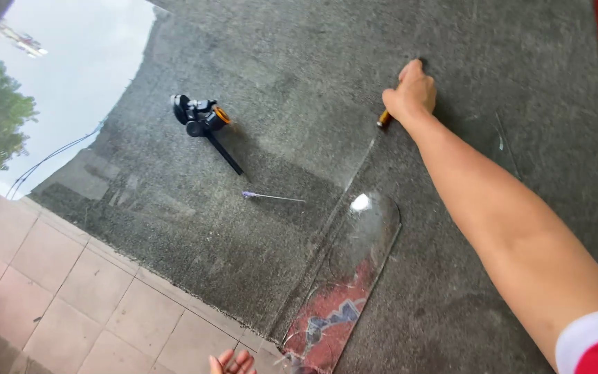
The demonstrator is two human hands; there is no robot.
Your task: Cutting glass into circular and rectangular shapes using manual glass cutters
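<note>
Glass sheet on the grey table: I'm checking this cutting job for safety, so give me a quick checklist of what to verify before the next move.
1. Right hand grips the cutter: ok.
2. Cutter tip touching the glass sheet: cannot tell, the hand hides it.
3. Left hand away from the cutter: ok, only its fingertips show at the bottom edge.
4. Rounded glass piece lies flat: ok.
5. Black tool apart from the right hand: ok.
6. Hands gloved: not ok, both bare.

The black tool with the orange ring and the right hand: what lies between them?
In the head view, only bare grey carpet under the glass sheet lies between the black tool and the right hand.
</note>
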